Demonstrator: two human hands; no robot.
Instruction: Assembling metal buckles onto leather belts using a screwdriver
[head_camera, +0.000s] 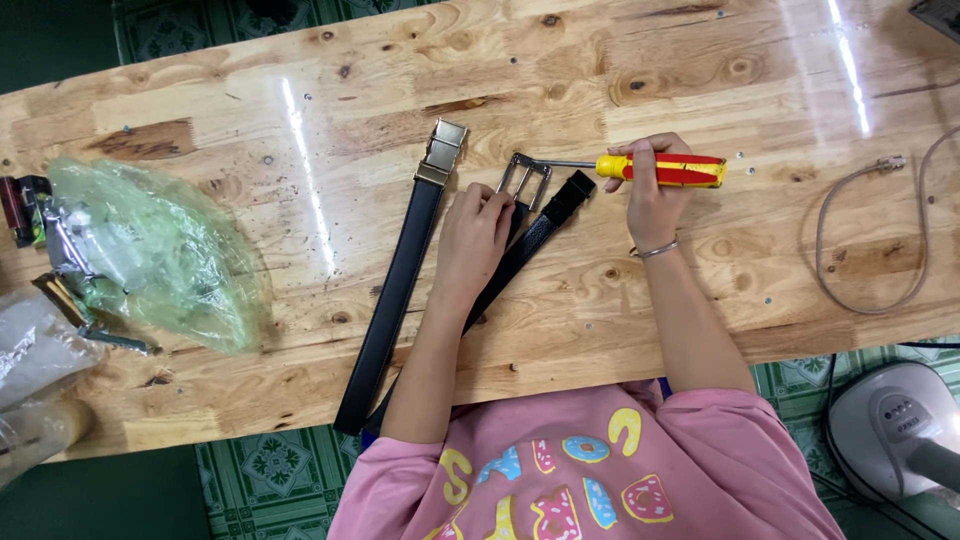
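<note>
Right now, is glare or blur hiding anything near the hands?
Head view: two bright glare streaks cross the table, one left of the belts, one far right; neither covers the left hand, right hand, screwdriver or buckle. Focus is sharp there.

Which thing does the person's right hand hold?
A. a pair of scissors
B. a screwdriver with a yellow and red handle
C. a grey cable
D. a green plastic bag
B: the right hand grips the screwdriver by its yellow and red handle, with the metal tip at the silver buckle of the belt under the left hand.
</note>
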